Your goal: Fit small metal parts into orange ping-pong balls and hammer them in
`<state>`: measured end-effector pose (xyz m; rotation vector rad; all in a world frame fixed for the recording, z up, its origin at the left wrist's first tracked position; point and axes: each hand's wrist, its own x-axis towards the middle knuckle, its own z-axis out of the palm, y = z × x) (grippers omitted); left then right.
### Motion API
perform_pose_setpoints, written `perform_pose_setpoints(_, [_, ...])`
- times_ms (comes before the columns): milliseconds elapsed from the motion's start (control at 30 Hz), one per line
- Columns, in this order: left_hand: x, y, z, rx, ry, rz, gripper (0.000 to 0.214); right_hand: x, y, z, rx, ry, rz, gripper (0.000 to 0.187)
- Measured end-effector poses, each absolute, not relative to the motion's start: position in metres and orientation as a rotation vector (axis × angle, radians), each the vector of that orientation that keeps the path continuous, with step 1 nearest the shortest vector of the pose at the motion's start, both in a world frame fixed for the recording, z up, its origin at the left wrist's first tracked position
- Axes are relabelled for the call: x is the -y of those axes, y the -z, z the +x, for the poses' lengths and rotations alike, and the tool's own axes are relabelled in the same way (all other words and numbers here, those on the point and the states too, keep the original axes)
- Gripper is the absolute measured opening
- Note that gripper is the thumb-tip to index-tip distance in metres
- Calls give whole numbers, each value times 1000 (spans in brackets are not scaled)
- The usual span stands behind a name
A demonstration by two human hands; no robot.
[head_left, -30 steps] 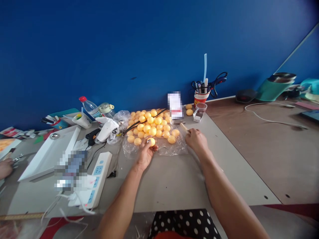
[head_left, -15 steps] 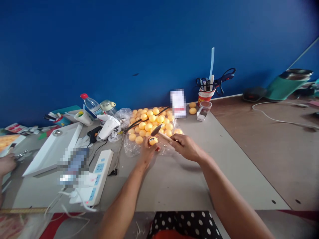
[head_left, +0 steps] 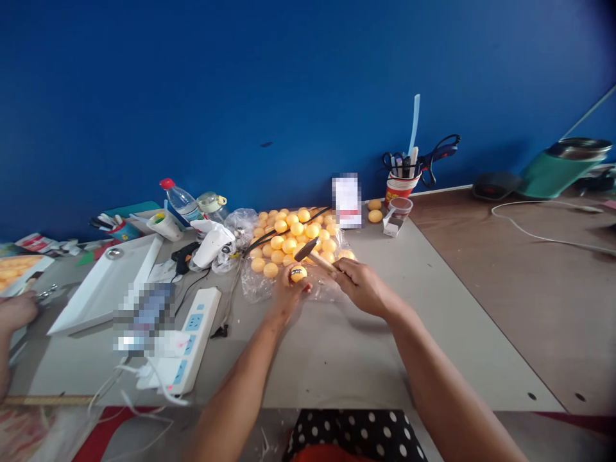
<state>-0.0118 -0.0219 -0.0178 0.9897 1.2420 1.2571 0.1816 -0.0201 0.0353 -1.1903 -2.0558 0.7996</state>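
Observation:
My left hand (head_left: 289,292) is closed around an orange table tennis ball (head_left: 299,274) at the front edge of the ball pile. A dark and silvery band or mark shows on top of the ball; its exact kind is too small to tell. In my right hand (head_left: 359,282) is a small hammer (head_left: 307,249), gripped by its pale wooden handle. The hammer's dark head hangs just above and beyond the held ball, apart from it. Behind both hands, many more orange balls (head_left: 276,242) lie on a clear plastic bag (head_left: 255,289).
Left of my arms lie a white power strip (head_left: 199,340), a black glue gun (head_left: 185,258) and a white tray (head_left: 96,301). A co-worker's hand (head_left: 19,312) is at the far left. Back right stand a cup of tools (head_left: 399,191) and a small clear tub (head_left: 399,208).
The view has shifted slightly. The dark mark on the held ball now shows more fully. Both hands keep their holds, and the hammer head stays close above the ball.

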Motion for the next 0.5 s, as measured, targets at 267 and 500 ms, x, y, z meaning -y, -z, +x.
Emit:
perform_pose_setpoints(267, [23, 20, -13, -1239, -1237, 1024, 37, 21, -35, 181, 2078, -800, -1195, 26])
perform_pose_setpoints(500, [23, 19, -14, -1251, -1236, 985, 38, 19, -36, 184, 2103, -803, -1189, 25])
